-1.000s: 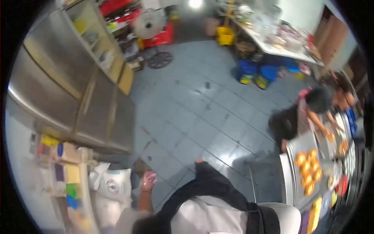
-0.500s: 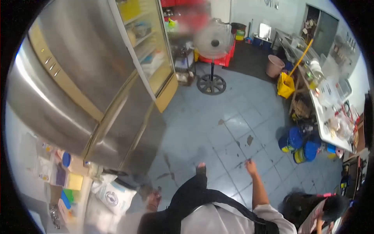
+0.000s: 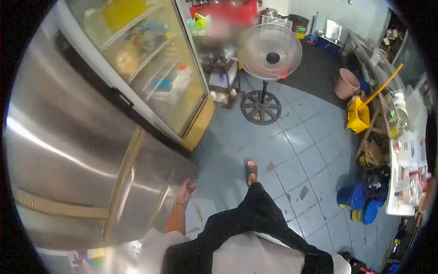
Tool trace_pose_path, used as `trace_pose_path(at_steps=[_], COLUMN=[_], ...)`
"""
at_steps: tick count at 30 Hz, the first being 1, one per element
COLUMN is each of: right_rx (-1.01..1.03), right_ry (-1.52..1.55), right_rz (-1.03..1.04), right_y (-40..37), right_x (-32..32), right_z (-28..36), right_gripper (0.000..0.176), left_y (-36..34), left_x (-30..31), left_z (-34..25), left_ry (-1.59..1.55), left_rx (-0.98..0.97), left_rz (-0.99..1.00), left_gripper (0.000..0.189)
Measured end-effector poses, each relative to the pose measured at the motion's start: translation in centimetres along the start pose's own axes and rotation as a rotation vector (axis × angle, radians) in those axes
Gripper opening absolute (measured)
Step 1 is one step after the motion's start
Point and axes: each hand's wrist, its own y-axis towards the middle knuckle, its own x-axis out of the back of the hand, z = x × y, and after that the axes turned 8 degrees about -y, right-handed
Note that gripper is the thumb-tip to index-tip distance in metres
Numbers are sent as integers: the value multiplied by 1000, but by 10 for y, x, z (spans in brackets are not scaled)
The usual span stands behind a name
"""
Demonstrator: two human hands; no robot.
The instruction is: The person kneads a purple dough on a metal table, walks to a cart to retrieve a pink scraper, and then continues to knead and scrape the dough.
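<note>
My left hand (image 3: 185, 192) hangs in front of the steel fridge (image 3: 137, 192), low and left of centre, with a thin band at its wrist. Its fingers look loosely apart, reddish and somewhat blurred, and I see nothing held in them. Just beyond it stands the glass-door cooler (image 3: 150, 68), its shelves holding tubs and bags. My right hand is out of the frame. One sandaled foot (image 3: 251, 171) is forward on the tiled floor (image 3: 273, 150).
A standing fan (image 3: 273, 57) is ahead, right of the cooler. Along the right are a pink bin (image 3: 346, 84), a yellow mop bucket (image 3: 358, 116), blue buckets (image 3: 352, 197) and a cluttered white table (image 3: 396, 182). A dark mat (image 3: 315, 68) lies farther back.
The view has moved forward toward the cooler and fan. My left hand has risen and come forward beside the steel fridge. My right hand has left the view, and the person at lower right is mostly gone.
</note>
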Motion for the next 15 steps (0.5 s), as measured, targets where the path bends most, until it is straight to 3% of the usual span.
trace_pose_path(at_steps=[5,7,9,10,11,12,13,15], right_rx=[146,390,731,856,706,737,974,968], right_ry=[-187,-413,-531,-354,-152,-89,-119,59], right_rz=[-47,-186,-505,-544,-375,-416,-478,-393], right_y=[98,146,167,141,105,82,78,60], right_x=[140,217,316,368,419,454,485,528], right_z=[112,179,287,357,432,493,536,622], right_gripper=[22,23,23,27,34,33,29,21], left_y=[85,75,77,79,81,89,98,109], left_x=[2,-25,-46,-40,-34,-32,-26,3], left_z=[-22,-36,-53,-55,-52,-51,-51,-38], left_ry=[-71,-66,-62,-81,-102,-112,-64,0], left_rx=[-28,-24,-15,-8,-2,1,0,11], left_rz=[-141,-264,-374,-279,-186,-191,-64,45], left_gripper=[34,32,30,28,26,26,23,21])
